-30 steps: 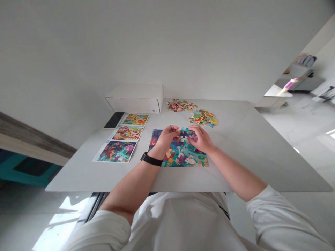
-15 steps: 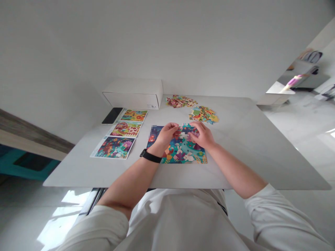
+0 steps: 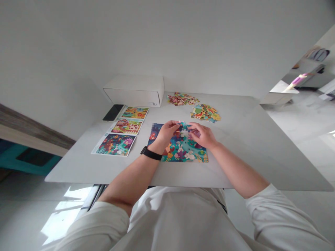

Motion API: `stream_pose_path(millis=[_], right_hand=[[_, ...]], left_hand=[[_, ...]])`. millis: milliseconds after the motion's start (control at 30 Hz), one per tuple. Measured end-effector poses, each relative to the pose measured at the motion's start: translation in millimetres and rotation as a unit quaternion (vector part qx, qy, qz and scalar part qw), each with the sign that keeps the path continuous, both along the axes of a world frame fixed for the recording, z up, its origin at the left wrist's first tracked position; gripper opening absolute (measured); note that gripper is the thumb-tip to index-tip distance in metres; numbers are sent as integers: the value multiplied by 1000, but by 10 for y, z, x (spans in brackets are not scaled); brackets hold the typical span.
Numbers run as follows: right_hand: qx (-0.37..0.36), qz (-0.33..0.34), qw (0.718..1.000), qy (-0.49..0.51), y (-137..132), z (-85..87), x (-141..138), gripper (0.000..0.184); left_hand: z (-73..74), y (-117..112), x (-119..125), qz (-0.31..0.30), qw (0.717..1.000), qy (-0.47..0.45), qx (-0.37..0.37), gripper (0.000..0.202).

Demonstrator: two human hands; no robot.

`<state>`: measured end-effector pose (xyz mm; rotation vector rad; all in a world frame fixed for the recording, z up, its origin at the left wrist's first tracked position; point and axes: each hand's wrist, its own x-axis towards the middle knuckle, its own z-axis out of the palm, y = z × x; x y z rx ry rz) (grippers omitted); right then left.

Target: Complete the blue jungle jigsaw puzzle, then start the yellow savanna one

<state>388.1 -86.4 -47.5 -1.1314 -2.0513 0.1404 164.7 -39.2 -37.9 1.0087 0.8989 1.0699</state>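
**Two bare hands at the far edge of a colourful jigsaw puzzle**

Head view, looking forward and down: a jigsaw puzzle (image 3: 187, 150) flat on a pale table (image 3: 243, 139), printed with white rabbits and plants in teal, purple and orange. Mostly assembled, with a pale, piece-shaped patch (image 3: 184, 133) in its far half, right between the fingers of both hands.

Left hand (image 3: 167, 134) over the far-left part of the puzzle, partly covering it. Thumb and forefinger brought together near the far edge; impossible to tell if pinched on a piece. Black band (image 3: 153, 153) around the wrist.

Right hand (image 3: 204, 136) over the far-right part of the puzzle. Fingers curved and loosely parted, with a gap between thumb and forefinger; contact with the surface unclear. Between the two sets of fingertips, at the puzzle's far edge, a small teal section (image 3: 184, 124), too small to tell if loose or fitted.

Beyond the puzzle, two heaps of loose pieces (image 3: 205, 112). Left of the puzzle, three picture cards (image 3: 113, 144) in a row, beside a dark phone (image 3: 113, 113). Beyond the puzzle and to its left, a white box (image 3: 133, 96).
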Motion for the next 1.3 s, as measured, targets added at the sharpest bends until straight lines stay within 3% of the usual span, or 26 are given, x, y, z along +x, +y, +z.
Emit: stream_pose_path(millis=[233,433,733,933,1100,1300], right_hand=[[26,-15,999,25,52,-22,35,50],[46,35,998,-19,70,-10,33,57],[-45,66,995,-68,28,4,1,59],[-48,71,994,-69,38,0,-21,64],[-59,9,997,-58,80,-36,34,43],[-77,-15,995,-64,147,-125,94,24]], left_hand=[[-33,40,20,27,998,48,39,37],[-71,27,29,3,989,106,100,33],[-75,-10,10,-33,969,168,175,30],[-68,-19,30,-27,971,170,164,32],[-7,57,-41,58,949,230,208,23],[42,136,-202,34,909,328,254,27]])
